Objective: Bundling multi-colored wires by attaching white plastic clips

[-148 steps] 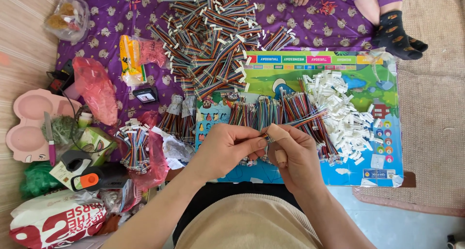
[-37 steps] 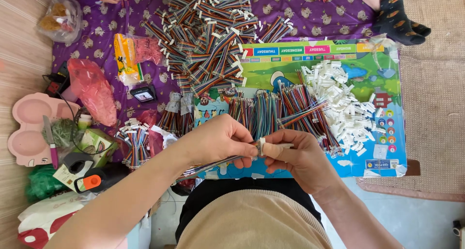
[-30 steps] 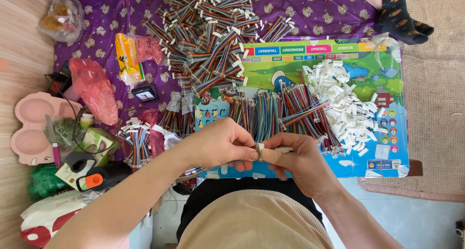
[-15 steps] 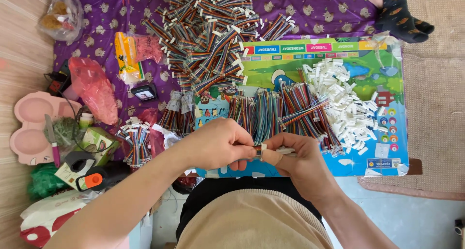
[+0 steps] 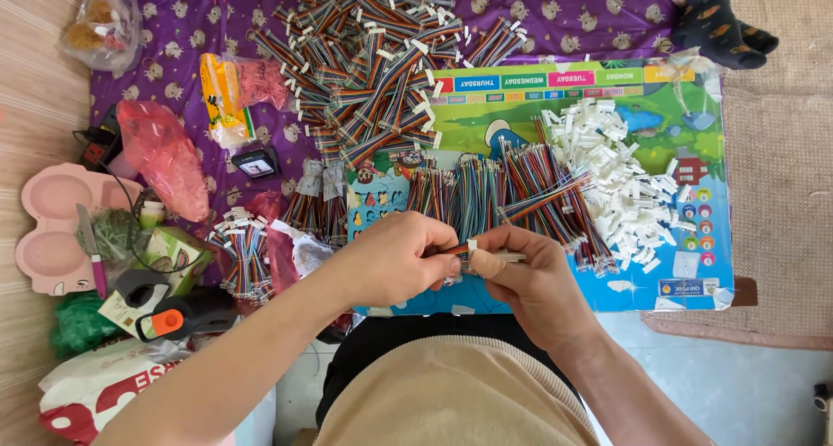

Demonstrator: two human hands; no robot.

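Right between the two hands sits a small white connector (image 5: 473,245) with a strip of rainbow ribbon wire (image 5: 451,250), held just over the near edge of the colourful board (image 5: 694,108). Left hand (image 5: 395,259) is clenched on the wire; right hand (image 5: 529,277) pinches the connector between thumb and fingertips. On the board lie bundled wires (image 5: 495,190) and, further right, a pile of white connectors (image 5: 620,177). Beyond the board's far left corner, a heap of finished cables (image 5: 373,55) covers the purple cloth (image 5: 182,21).

The left hand (image 5: 395,259) and right hand (image 5: 529,277) have closed together around the ribbon cable (image 5: 464,249).
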